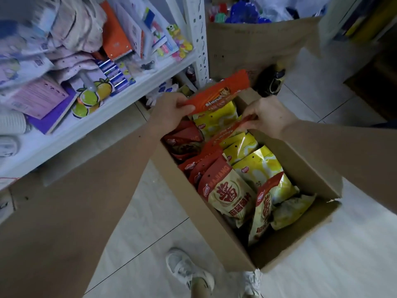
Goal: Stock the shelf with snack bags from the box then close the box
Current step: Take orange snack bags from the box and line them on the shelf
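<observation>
An open cardboard box (217,229) stands on the floor, packed with several red and yellow snack bags (227,190). My left hand (171,108) pinches the top edge of a red snack bag (219,91) lifted above the far end of the box. My right hand (268,114) pinches the top strip of another red bag (227,134) that still lies partly among the others. The white shelf (86,123) is on my left, crowded with stationery.
A second large cardboard box (253,46) stands behind, full of blue and plastic-wrapped items. A dark bottle (272,80) is beside it. Notebooks, pouches and stickers (64,67) cover the shelf board. My two white shoes (189,269) stand on the tiled floor by the box.
</observation>
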